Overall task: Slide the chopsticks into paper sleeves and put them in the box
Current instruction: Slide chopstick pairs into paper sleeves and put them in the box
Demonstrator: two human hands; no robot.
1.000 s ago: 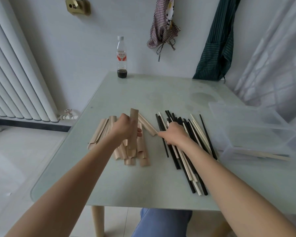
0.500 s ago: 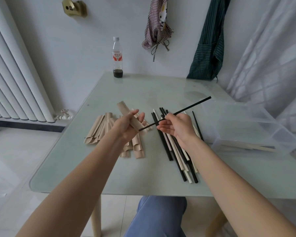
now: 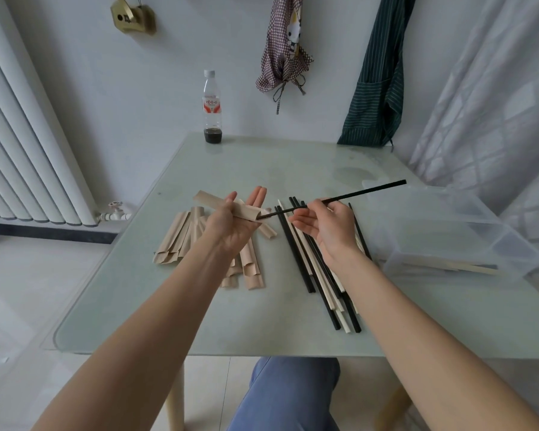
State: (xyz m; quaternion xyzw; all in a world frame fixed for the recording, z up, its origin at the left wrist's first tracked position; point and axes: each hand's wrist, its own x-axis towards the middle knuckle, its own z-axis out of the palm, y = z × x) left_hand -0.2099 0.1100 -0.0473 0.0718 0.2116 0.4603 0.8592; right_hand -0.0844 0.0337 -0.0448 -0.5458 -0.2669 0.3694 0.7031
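- My left hand (image 3: pixel 231 223) is raised above the sleeve pile, thumb and palm clamped on one brown paper sleeve (image 3: pixel 227 207); two fingers stick out straight toward the far side.
- The sleeve lies roughly level, open end pointing right.
- My right hand (image 3: pixel 325 227) pinches a black chopstick (image 3: pixel 349 196) between thumb and fingertips, other fingers loosely curled.
- The chopstick's near-left tip sits right at the sleeve mouth; I can't tell whether it is inside. Its other end angles up toward the far right, above the box rim.
- Loose sleeves (image 3: pixel 181 237) lie fanned on the glass table (image 3: pixel 156 306), left of centre, under my left wrist.
- Loose chopsticks (image 3: pixel 321 290), black and pale mixed, lie in a bundle right of centre, running near to far, partly under my right forearm.
- A clear plastic box (image 3: pixel 448 231) stands on the right side of the table, with pale sticks lying at its near edge.
- A bottle (image 3: pixel 213 107) stands at the far table edge, by the wall.
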